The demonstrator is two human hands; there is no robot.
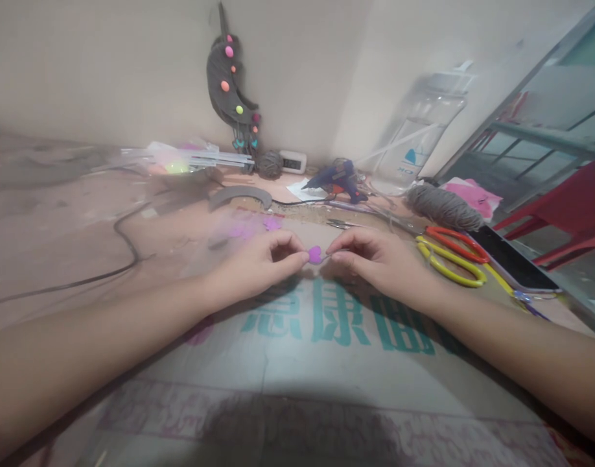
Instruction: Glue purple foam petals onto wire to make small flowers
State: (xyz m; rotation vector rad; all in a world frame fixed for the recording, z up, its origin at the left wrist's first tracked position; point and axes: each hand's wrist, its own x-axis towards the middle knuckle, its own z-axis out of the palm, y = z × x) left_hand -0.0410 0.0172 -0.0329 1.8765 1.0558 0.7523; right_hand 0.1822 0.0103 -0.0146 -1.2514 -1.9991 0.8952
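Observation:
A small purple heart-shaped piece point(315, 254) sits between my two hands above the printed board. My left hand point(273, 259) pinches its left edge between thumb and forefinger. On the other side, my right hand point(370, 256) has thumb and fingertips closed around what looks like a thin grey strand point(330, 255) running to the heart. The strand's far end is hidden in the fingers. Blurred purple cut-outs point(273, 224) lie just beyond my left hand. A pale board point(297, 370) with green lettering spreads beneath both forearms.
Orange and yellow scissors point(450, 263), a phone point(518, 259) and grey yarn point(443, 207) lie at the right. Behind are a blue glue gun point(339, 178), a water bottle point(411, 139) and a grey crescent point(242, 196). A decorated crescent point(224, 87) is against the wall. A cable point(127, 250) crosses the left.

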